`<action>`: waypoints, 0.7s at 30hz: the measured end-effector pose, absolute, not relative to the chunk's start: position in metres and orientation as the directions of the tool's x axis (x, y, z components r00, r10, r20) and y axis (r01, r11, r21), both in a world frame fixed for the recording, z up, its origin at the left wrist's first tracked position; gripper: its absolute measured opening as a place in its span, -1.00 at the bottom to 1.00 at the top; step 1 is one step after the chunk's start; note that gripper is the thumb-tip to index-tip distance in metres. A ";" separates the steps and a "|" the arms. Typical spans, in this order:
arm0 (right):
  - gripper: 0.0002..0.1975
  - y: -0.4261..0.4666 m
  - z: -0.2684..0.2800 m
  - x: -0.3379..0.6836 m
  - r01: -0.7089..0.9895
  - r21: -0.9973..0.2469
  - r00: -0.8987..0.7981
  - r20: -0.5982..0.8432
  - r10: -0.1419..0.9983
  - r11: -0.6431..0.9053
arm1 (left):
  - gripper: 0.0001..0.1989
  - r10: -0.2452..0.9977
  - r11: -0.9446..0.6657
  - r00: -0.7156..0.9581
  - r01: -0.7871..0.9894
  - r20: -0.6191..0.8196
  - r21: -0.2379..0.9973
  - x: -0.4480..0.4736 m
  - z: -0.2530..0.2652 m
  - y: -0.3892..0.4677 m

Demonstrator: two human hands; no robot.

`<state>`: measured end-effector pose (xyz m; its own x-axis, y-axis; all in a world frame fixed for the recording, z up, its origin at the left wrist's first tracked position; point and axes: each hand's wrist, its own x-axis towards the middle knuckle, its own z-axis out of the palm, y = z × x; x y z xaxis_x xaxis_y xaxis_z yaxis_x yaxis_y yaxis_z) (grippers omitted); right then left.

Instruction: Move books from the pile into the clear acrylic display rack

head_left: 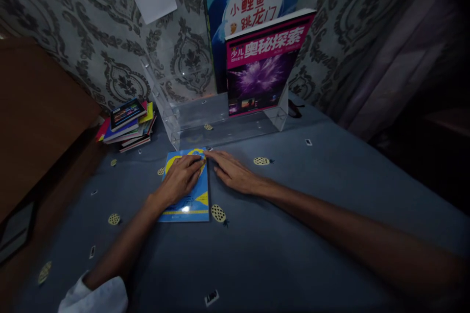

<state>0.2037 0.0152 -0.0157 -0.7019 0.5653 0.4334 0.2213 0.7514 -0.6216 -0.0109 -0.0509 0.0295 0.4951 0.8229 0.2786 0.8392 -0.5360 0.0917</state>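
A blue and yellow book lies flat on the dark blue tablecloth, left of the middle. Across its upper part rests my left hand, palm down with fingers stretched out, hiding much of the cover. My right hand lies on the cloth just right of the book, fingers extended, their tips at the book's upper right edge. Behind the book stands a clear plastic rack. On its right side a magenta and purple book leans upright in front of a larger blue book.
A pile of books sits at the back left of the table. Patterned wallpaper with a white card on it rises behind the rack. A brown wooden panel stands at the left, and a pale curtain hangs at the right.
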 end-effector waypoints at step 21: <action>-0.49 -0.023 -0.007 0.205 0.200 -0.567 -0.714 0.475 0.515 0.799 | -0.64 0.807 -0.554 0.468 0.811 0.361 0.189 -0.014 0.017 -0.097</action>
<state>0.2054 -0.0231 -0.0075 -0.7135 0.5152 0.4748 0.2001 0.7993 -0.5666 -0.0138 -0.0970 0.0172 0.4676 0.8069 0.3610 0.8107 -0.5542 0.1885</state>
